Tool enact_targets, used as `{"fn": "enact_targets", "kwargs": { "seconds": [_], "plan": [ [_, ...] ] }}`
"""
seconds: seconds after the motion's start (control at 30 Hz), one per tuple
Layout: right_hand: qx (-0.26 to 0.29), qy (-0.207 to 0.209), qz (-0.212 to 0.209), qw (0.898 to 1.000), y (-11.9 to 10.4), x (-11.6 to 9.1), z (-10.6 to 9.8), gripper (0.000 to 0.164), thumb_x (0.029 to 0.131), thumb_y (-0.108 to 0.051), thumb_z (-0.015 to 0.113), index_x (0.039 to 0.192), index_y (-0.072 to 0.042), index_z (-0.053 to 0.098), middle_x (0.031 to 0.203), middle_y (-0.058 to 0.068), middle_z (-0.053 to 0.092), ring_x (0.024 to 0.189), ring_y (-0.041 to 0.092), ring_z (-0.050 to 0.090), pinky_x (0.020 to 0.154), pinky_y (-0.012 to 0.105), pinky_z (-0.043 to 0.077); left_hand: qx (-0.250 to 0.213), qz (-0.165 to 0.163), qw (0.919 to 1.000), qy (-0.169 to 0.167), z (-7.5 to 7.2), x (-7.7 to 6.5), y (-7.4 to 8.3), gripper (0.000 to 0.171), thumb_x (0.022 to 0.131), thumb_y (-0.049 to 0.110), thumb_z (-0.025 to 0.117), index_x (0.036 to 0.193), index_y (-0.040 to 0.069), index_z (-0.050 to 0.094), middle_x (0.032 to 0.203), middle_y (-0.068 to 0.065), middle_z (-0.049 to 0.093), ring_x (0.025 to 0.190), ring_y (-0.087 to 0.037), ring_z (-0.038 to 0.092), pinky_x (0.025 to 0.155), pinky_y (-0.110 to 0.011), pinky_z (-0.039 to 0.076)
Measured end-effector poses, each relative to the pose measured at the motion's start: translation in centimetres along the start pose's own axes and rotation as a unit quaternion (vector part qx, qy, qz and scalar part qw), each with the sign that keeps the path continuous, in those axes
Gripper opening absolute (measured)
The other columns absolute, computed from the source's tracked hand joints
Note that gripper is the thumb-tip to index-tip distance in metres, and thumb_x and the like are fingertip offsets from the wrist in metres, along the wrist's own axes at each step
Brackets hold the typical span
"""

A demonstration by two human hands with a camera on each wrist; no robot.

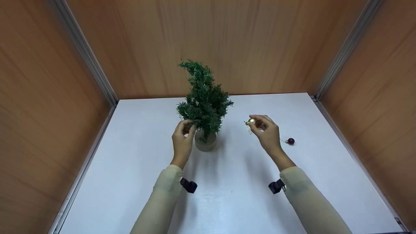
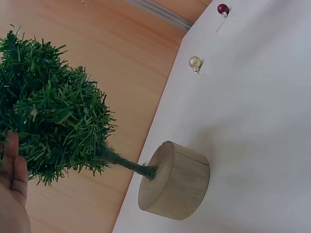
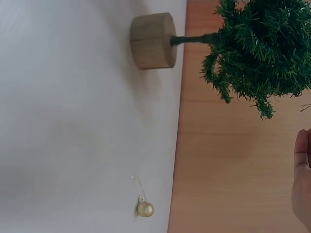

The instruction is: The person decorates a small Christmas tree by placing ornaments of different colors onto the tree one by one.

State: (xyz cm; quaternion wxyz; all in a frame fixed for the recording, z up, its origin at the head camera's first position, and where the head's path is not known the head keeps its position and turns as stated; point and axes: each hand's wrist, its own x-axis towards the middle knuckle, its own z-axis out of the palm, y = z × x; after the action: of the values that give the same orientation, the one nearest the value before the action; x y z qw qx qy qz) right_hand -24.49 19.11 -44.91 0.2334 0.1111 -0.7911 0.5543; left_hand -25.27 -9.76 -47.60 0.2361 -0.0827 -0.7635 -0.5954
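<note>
A small artificial Christmas tree (image 1: 204, 97) stands upright on a round wooden base (image 2: 182, 182). At its lower left branches, my left hand (image 1: 182, 138) has thumb and fingers bent against the greenery and appears to pinch a branch; the leaves partly hide the fingertips. To the right of the tree, my right hand (image 1: 268, 133) pinches a gold ball ornament (image 1: 252, 120) above the table. The right wrist view shows only part of that hand, and the held ball is out of sight there.
A second gold ball ornament (image 3: 145, 209) lies on the white table (image 1: 130, 182) with its thread. A dark red ball ornament (image 1: 290, 141) lies right of my right hand. Wooden panels (image 1: 221, 45) enclose the table at the back and sides.
</note>
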Motion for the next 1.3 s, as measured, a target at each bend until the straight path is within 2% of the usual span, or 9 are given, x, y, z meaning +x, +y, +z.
{"fn": "enact_targets", "kwargs": {
  "seconds": [0.23,0.4,0.57,0.8,0.9,1.1,1.3],
  "plan": [
    [0.013,-0.008,0.000,1.000,-0.8,-0.2,0.7,0.028,0.089,-0.006,0.072,0.117,-0.001,0.069,0.112,0.010,0.065,0.092,0.013,0.061,0.084,0.020,0.053,-0.001,0.002,1.0000,0.006,0.0,-0.3,0.5,0.017,0.099,0.015,0.060,0.114,0.007,0.062,0.105,-0.006,0.061,0.091,-0.015,0.057,0.081,-0.030,0.049],
    [0.013,-0.016,-0.001,1.000,-3.4,-0.6,0.9,0.028,0.089,0.000,0.070,0.117,0.005,0.067,0.113,0.016,0.064,0.093,0.014,0.061,0.085,0.027,0.054,0.005,0.000,0.9999,0.010,0.0,-0.4,0.2,0.018,0.099,0.016,0.061,0.115,0.009,0.062,0.105,-0.003,0.061,0.089,-0.014,0.057,0.078,-0.029,0.048],
    [0.011,-0.024,-0.009,1.000,-5.4,-1.0,0.9,0.027,0.089,0.000,0.069,0.115,0.008,0.066,0.111,0.018,0.064,0.089,0.012,0.059,0.082,0.024,0.054,0.019,0.010,0.9997,0.008,0.0,-0.6,0.5,0.018,0.098,0.017,0.061,0.115,0.010,0.062,0.105,-0.003,0.061,0.089,-0.014,0.057,0.078,-0.030,0.049],
    [0.015,-0.029,-0.008,0.999,-5.6,-1.3,1.1,0.028,0.089,0.000,0.069,0.116,0.009,0.066,0.112,0.017,0.064,0.091,0.009,0.060,0.083,0.026,0.054,0.023,0.019,0.9995,0.012,0.1,-1.0,1.0,0.017,0.097,0.015,0.064,0.113,0.010,0.063,0.103,-0.002,0.062,0.084,-0.014,0.058,0.072,-0.027,0.050],
    [0.020,-0.032,-0.010,0.999,-5.6,-1.4,1.3,0.027,0.090,0.000,0.069,0.116,0.007,0.067,0.113,0.017,0.064,0.094,0.009,0.061,0.085,0.027,0.055,0.020,0.020,0.9995,0.012,0.2,-1.2,1.2,0.016,0.096,0.016,0.064,0.112,0.011,0.064,0.102,-0.002,0.062,0.084,-0.014,0.057,0.072,-0.027,0.049],
    [0.020,-0.036,0.000,0.999,-5.8,-1.5,1.5,0.028,0.090,0.002,0.068,0.117,0.009,0.065,0.113,0.017,0.063,0.096,0.008,0.060,0.085,0.023,0.053,0.021,0.028,0.9993,0.013,0.3,-1.6,1.5,0.016,0.096,0.018,0.066,0.111,0.011,0.064,0.100,-0.002,0.062,0.084,-0.014,0.058,0.073,-0.028,0.050],
    [0.020,-0.037,-0.007,0.999,-6.0,-1.8,1.6,0.028,0.090,0.001,0.069,0.117,0.009,0.066,0.114,0.016,0.064,0.097,0.010,0.061,0.086,0.025,0.054,0.024,0.042,0.9987,0.017,0.2,-1.8,1.5,0.017,0.096,0.017,0.066,0.111,0.010,0.064,0.103,-0.003,0.063,0.084,-0.015,0.060,0.075,-0.030,0.051]
  ]
}}
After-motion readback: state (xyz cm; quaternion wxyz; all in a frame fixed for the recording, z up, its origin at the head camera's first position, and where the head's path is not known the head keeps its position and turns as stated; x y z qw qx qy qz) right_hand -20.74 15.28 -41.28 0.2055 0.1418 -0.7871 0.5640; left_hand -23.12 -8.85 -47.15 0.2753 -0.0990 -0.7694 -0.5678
